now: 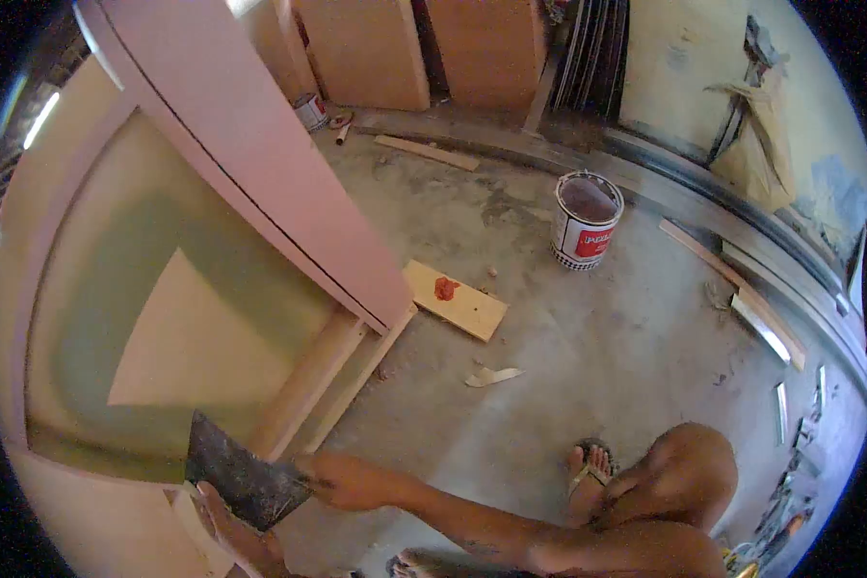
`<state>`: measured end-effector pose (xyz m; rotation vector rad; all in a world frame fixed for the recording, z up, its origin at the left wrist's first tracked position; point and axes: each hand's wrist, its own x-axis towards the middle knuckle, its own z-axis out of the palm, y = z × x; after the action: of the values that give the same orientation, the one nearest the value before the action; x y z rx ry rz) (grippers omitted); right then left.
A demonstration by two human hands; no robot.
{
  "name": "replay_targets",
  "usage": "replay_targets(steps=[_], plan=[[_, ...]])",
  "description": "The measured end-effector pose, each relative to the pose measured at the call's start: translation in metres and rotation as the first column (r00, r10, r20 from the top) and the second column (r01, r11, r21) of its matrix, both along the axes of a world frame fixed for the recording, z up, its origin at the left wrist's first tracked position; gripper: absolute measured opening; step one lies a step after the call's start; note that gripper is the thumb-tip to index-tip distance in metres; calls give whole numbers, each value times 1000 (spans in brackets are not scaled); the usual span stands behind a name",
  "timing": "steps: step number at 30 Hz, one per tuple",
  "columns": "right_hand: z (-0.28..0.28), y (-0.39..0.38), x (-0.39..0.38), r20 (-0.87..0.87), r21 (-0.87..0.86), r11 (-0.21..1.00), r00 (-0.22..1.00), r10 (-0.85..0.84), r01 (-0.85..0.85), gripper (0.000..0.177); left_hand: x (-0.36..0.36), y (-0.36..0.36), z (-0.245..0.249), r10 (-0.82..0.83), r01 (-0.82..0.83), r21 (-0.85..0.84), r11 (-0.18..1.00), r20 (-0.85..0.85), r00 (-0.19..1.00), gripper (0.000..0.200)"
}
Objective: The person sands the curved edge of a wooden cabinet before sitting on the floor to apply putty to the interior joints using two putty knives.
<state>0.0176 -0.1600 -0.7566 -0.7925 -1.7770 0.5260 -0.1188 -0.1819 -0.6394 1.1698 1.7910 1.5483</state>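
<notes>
A dark, thin, flat sheet (246, 474) with a worn, smudged surface is held low beside the pink cabinet (289, 164). My right hand (345, 481) is closed on the sheet's right corner, its arm reaching across from the right. At the lower left edge, my left hand (236, 532) grips the same sheet, fingers along its side. Behind the sheet is the cabinet's framed panel (202, 337), greenish with a paler pink patch. The sheet overlaps the lower part of this panel in the view.
A wooden board (472, 310) with a lump of reddish paste (446, 288) lies on the concrete floor. An open paint can (588, 222) stands beyond it. Wood strips (732, 279) lie along the right wall; panels (361, 53) lean at the back. My bent knee (694, 462) is at lower right.
</notes>
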Motion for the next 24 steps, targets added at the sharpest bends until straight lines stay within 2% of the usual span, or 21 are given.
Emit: replay_targets(steps=[1, 2, 3, 5, 6, 8, 9, 10, 11, 12, 13, 14, 15, 17, 18, 19, 20, 21, 22, 23, 24], plan=[[6, 4, 8, -375, -342, 912, 923, 90, -228, 41, 0, -3, 1, 89, -102, -25, 994, -312, 946, 56], [11, 7, 17, -703, -520, 671, 711, 15, -528, 45, 2, -2, 6, 79, -92, -27, 995, -322, 943, 56], [16, 10, 25, -710, -518, 677, 705, 2, -523, 45, 5, 1, 13, 134, -129, 37, 991, -324, 937, 57], [23, 14, 41, -823, -526, 673, 511, -249, -520, 49, 9, 9, 15, 175, -149, 104, 983, -318, 932, 58], [34, 6, 44, -835, -476, 726, 514, -196, -497, 49, 7, 13, 12, 244, -209, 141, 968, -313, 918, 58], [43, 2, 39, -820, -485, 663, 560, -118, -570, 49, -30, 25, -3, 336, -296, 170, 940, -311, 889, 57], [48, -3, 32, -806, -492, 586, 591, -27, -644, 49, -77, 34, -20, 57, -4, 184, 983, -284, 957, 54], [58, -9, 25, -821, -498, 642, 556, -131, -583, 47, -109, 33, -43, -216, 272, 202, 941, -263, 940, 51], [56, -7, 24, -783, -597, 593, 555, -282, -540, 42, -112, 30, -80, -12, 43, 40, 998, -576, 818, 36], [55, -3, 25, -720, -689, 525, 554, -418, -499, 38, -96, 15, -67, -171, 136, -112, 984, -802, 573, 36], [60, -3, 34, -774, -627, 624, 463, -432, -467, 35, -65, 11, -48, -339, 173, -301, 938, -902, 267, 36], [63, -3, 47, -821, -566, 712, 367, -438, -416, 33, -29, 7, -19, -506, 186, -475, 860, -743, 439, 38], [62, -1, 56, -780, -620, 711, 357, -513, -332, 27, 0, 6, 5, -614, 247, -607, 755, -521, 593, 40], [72, -2, 71, -704, -702, 686, 323, -632, -189, 23, 9, 2, 10, -545, 216, -534, 818, -597, 588, 43], [75, -4, 75, -732, -673, 725, 268, -626, -143, 21, 11, 4, 6, -521, 184, -531, 827, -600, 607, 43], [78, -5, 76, -759, -643, 760, 208, -617, -93, 18, 11, 9, -1, -334, 198, -352, 915, -383, 861, 42], [73, -6, 72, -763, -638, 761, 224, -606, -116, 18, 9, 14, -8, -149, 136, -159, 978, -77, 986, 41], [63, -7, 67, -846, -446, 895, 314, -430, 25, 19, 7, 19, -9, -122, 108, -152, 982, -80, 989, 41], [52, -8, 62, -873, -208, 968, 420, -249, 140, 20, 5, 22, -9, -157, 206, -134, 969, 307, 939, 41], [38, -6, 54, -875, -203, 972, 424, -233, 116, 20, 3, 24, -10, -179, 290, -69, 955, 644, 744, 42], [22, -2, 47, -700, -175, 984, 700, -146, 30, 20, 2, 26, -13, -195, 328, -56, 943, 707, 680, 45]])
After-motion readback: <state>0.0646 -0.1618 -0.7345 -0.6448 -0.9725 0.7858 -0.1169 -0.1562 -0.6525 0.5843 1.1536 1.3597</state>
